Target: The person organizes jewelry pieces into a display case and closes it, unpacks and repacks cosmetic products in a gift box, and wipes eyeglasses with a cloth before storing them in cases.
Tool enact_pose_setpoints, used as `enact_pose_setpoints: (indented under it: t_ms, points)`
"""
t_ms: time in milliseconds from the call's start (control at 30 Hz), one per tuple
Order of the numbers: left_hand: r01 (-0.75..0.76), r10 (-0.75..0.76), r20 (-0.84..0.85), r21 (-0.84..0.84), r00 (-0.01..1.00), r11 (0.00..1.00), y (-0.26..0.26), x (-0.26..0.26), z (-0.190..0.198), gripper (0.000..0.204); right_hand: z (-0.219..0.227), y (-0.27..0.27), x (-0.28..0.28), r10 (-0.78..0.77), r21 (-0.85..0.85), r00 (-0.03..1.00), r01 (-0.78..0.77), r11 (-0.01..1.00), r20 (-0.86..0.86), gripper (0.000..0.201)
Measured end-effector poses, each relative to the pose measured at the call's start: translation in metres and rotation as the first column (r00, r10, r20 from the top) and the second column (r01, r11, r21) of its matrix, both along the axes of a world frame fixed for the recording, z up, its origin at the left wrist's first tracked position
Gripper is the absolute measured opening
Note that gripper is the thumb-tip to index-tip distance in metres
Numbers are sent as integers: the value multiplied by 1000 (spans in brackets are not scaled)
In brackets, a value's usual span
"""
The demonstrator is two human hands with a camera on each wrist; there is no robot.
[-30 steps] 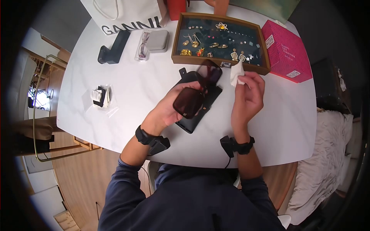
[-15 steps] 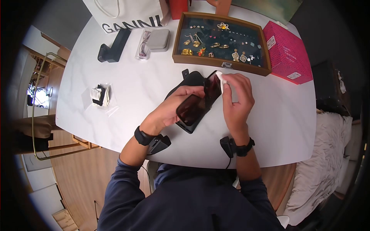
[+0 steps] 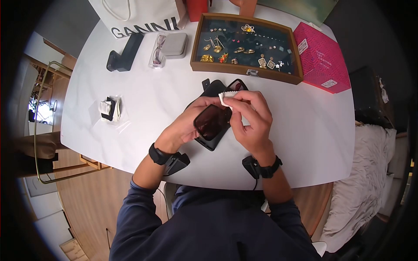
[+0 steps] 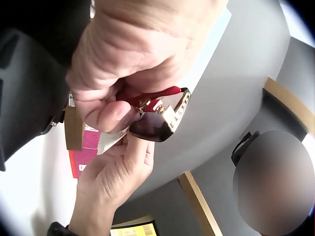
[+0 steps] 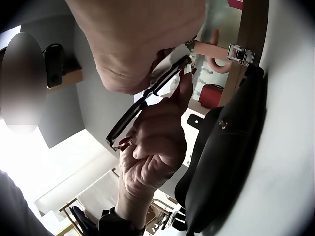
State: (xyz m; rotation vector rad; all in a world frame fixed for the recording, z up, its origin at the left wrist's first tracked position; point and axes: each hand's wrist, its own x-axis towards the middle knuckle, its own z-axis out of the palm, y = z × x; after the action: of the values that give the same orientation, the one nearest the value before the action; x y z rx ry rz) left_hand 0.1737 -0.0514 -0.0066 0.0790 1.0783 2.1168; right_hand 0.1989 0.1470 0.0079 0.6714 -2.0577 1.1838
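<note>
Dark-tinted sunglasses are gripped by my left hand, the frame tilted over the table. Their red inner temple and gold hinge show in the left wrist view, where the left fingers curl round the folded arms. My right hand pinches a small white cloth between thumb and fingers, over the farther lens near the bridge. Beneath both hands lies a black eyewear case with its snap flap extended; the sunglasses partly hide it in the head view.
A glass-topped jewellery case stands beyond the hands, beside a pink box. Farther left are a grey case, clear-framed glasses in a plastic sleeve, a dark box, a white paper bag and a small wrapped packet.
My right hand has brought the cloth from the right onto the sunglasses, then moved left along the farther lens towards the bridge. My left hand keeps its hold, with the sunglasses turned slightly.
</note>
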Motion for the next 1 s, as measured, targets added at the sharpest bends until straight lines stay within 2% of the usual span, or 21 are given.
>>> enact_pose_setpoints:
  t_ms: [33,67,100,133,167,200,267,333,400,467,500,533,600,633,733,867,933,967,1000]
  points:
    - [21,-29,-67,-112,997,994,-3,-1,6,28,0,2,-1,0,0,1000,0,1000,0,34]
    - [34,-65,-131,-223,989,974,-4,-2,9,28,-2,4,-2,-74,15,997,74,997,-18,35]
    - [34,-65,-131,-223,989,974,-2,-1,9,28,-3,7,-4,-147,29,988,148,989,-38,35]
    - [37,-51,-75,-188,996,981,3,-1,8,30,-5,11,-5,-147,29,988,148,989,-38,35]
    - [37,-41,-19,-153,999,988,6,0,7,33,-6,15,-7,-198,0,980,198,980,12,34]
    - [38,-41,-20,-151,999,988,7,-1,5,33,-8,17,-7,-247,-25,967,249,968,63,34]
    - [68,-72,-46,-90,996,994,7,-2,1,33,-9,12,-5,-267,-3,963,268,964,25,34]
    - [53,-56,-50,-60,997,997,7,-2,4,31,-4,-4,3,-202,-39,979,203,978,22,34]
    - [40,-41,-52,-31,998,999,5,-3,4,29,2,-18,17,-53,-15,998,54,998,37,38]
    - [-105,106,-56,14,993,994,-1,-6,-3,31,4,-32,25,36,10,999,-36,999,-17,40]
    - [-218,217,-25,-24,976,976,8,-6,-9,27,5,-36,28,79,47,996,-77,996,-48,39]
    - [-220,219,-24,-26,975,975,5,-7,-10,27,4,-39,30,125,85,989,-118,989,-77,39]
    - [-102,104,-36,45,994,994,-1,-12,-5,25,4,-43,32,149,132,984,-136,982,-99,37]
    - [-188,187,-32,-30,982,982,5,-7,3,25,4,-44,33,173,179,977,-150,972,-121,35]
    - [-211,200,-105,-115,974,971,10,-6,7,23,3,-39,27,160,127,977,-143,981,-137,29]
    - [-139,127,-114,-107,985,985,9,-4,15,26,3,-36,28,208,76,973,-201,977,-99,28]
    - [-87,83,-141,-25,986,996,9,-4,19,29,5,-33,28,193,123,975,-180,976,-107,27]
    - [-87,83,-141,-25,986,996,11,-2,23,29,4,-32,25,156,92,979,-145,985,-132,28]
    - [-149,136,-147,-84,980,985,16,2,27,29,3,-30,22,117,59,981,-109,992,-156,29]
